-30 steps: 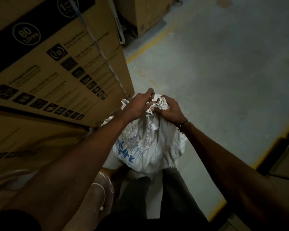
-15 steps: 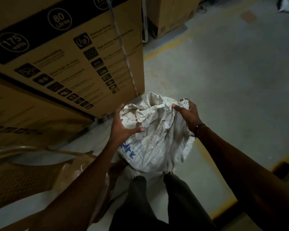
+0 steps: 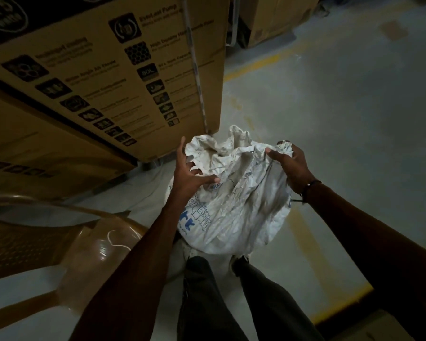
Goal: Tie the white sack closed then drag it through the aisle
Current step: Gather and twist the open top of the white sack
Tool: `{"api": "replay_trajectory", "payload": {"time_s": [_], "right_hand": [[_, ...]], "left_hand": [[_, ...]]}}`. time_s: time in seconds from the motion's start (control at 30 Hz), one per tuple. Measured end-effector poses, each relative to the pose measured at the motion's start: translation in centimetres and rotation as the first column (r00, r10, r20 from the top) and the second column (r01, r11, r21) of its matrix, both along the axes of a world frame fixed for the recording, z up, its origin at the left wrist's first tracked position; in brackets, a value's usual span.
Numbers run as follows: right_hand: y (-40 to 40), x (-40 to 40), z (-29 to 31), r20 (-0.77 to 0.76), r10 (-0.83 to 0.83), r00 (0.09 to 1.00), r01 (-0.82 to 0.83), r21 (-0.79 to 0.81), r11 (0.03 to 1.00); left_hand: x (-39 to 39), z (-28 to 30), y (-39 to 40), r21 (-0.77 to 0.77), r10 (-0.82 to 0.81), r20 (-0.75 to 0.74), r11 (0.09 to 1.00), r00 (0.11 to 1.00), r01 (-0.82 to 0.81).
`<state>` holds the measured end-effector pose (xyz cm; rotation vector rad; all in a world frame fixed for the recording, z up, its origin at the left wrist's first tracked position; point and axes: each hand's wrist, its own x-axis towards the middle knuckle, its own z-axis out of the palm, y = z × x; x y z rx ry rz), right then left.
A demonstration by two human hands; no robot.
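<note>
Leftward: brown chair [image 3: 59, 242], stacked cartons [image 3: 108, 82], edge just beside the white sack [image 3: 231, 205]. Centre: sack upright before my legs, mouth loose. My left hand [image 3: 190, 178], fingers spread against it; right hand [image 3: 290, 166] pinching the rim. Rightward: bare floor [image 3: 342, 107], open aisle.

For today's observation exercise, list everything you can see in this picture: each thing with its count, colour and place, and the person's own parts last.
white sack: one, white with blue print, on the floor in front of the person, mouth open and crumpled.
cardboard box: one large, brown with black icons and print, upper left beside the sack; more brown boxes below it and behind.
plastic chair: one, tan, lower left.
floor: grey, with yellow lines, right side.
wristband: one, dark, on the right wrist.
legs: two, in dark trousers, bottom centre.
left hand: fingers spread, against the sack's left side.
right hand: gripping the sack's right rim.
</note>
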<state>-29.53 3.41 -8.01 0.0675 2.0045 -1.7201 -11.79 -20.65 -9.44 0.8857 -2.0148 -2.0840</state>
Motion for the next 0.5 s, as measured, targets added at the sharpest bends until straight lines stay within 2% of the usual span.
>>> {"api": "replay_trajectory", "payload": {"time_s": [0.27,0.5], "right_hand": [[-0.2,-1.3,-0.5,-0.026,0.05,0.998,-0.05,-0.025,0.998],[-0.9,-1.3,-1.2,-0.118,0.112,0.987,-0.119,-0.053,0.991]], "left_hand": [[-2.8,1.9,0.5,-0.259,-0.021,-0.035,0.966,0.999,0.011],[-4.8,0.0,1.0,-0.425,0.023,0.041,0.905,0.999,-0.003]]}}
